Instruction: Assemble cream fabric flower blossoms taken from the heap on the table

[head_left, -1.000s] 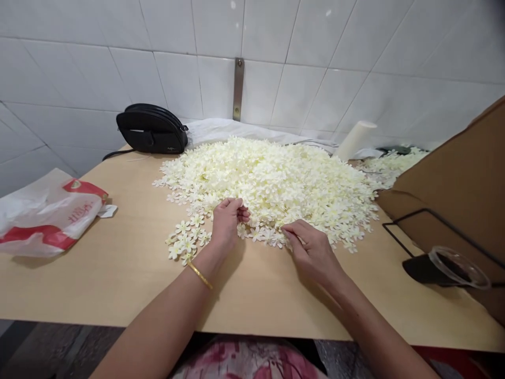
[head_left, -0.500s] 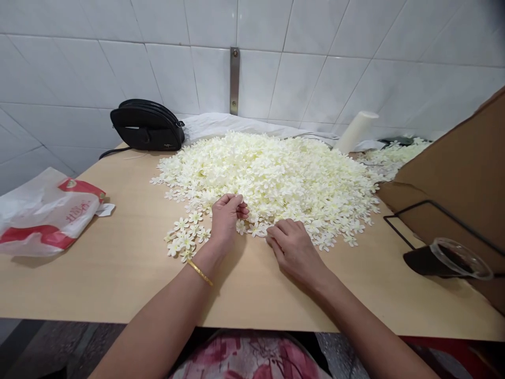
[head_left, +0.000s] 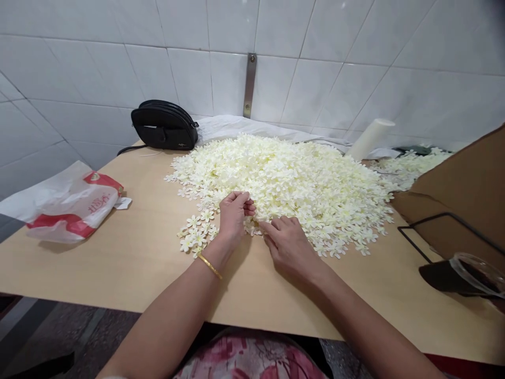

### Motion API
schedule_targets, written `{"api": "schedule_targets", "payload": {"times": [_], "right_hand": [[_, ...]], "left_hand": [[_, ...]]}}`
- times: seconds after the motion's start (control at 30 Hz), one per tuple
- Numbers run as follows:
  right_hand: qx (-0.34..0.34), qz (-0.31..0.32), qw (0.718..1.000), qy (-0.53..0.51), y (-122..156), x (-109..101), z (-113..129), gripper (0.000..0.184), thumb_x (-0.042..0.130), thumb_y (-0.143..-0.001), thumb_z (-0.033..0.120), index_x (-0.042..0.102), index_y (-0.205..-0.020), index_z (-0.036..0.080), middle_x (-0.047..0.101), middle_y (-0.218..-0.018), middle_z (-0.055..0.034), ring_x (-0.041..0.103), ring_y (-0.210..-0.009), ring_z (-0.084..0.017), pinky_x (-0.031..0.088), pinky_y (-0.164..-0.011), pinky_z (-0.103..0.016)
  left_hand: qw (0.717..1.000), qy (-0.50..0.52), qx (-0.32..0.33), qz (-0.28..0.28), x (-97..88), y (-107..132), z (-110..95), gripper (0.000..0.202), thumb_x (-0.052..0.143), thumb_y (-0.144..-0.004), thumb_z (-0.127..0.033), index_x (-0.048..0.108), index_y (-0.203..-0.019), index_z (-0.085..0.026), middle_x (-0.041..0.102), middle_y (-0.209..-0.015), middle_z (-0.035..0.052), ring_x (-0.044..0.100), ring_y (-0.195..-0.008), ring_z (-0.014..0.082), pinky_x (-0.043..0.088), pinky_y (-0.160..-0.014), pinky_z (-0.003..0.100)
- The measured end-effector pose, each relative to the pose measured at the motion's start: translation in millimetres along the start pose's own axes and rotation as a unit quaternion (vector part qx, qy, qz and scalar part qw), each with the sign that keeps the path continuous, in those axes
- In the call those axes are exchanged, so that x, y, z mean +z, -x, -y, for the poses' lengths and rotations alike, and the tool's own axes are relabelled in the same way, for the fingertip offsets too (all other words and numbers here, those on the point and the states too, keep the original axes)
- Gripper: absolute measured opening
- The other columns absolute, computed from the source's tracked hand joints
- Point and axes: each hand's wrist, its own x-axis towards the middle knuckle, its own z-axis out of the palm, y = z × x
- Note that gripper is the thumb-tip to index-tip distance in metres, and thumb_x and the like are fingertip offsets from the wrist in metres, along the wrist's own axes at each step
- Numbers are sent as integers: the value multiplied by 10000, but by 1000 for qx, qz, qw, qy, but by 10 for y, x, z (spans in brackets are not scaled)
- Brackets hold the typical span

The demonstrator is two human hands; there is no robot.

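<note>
Flowers, heaped on the table, are perhaps being picked out singly. Both the left hand and right hand are curled at the heap's front; whether any flower is pinched cannot be told. Next, a light pinch seems needed.

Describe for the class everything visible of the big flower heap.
The flower heap is a broad, loose mound of small cream blossoms with open petals, fabric-like in look. It lies on the pale table, thinning to single flowers at the edges. The left hand and right hand are at its near edge; exact contact is unclear.
</note>
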Motion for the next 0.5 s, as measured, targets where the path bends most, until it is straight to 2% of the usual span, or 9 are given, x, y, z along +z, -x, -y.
{"api": "schedule_targets", "payload": {"times": [0.13,0.23,0.4,0.5], "right_hand": [[-8,10,1000,10,-48,74,11,135,413,-759,101,527,-748,172,497,-716,-48,413,-722,-171,253,-675,-303],[-14,-8,1000,-6,-43,82,-5,130,415,-757,94,507,-702,166,502,-708,-41,414,-709,-160,254,-671,-298],[-31,-91,994,-61,93,60,5,145,404,-771,94,524,-733,166,508,-702,-34,419,-703,-153,265,-692,-306],[-49,-88,992,-79,262,78,30,170,395,-774,76,539,-750,163,517,-725,-38,427,-716,-149,273,-723,-318]], "left_hand": [[1000,7,9,-18,-41,-61,-33,123,560,-593,-211,459,-594,-142,488,-486,-31,473,-411,65,370,-408,182],[1000,5,8,-27,-59,-88,-38,123,556,-596,-209,452,-585,-145,488,-482,-31,475,-408,68,372,-404,184],[1000,5,3,-24,-65,-92,-35,118,555,-599,-207,454,-589,-147,486,-483,-33,477,-414,68,369,-406,183],[1000,5,5,-19,-68,-93,-30,119,558,-598,-206,455,-594,-147,489,-490,-32,480,-422,69,369,-413,185]]}}
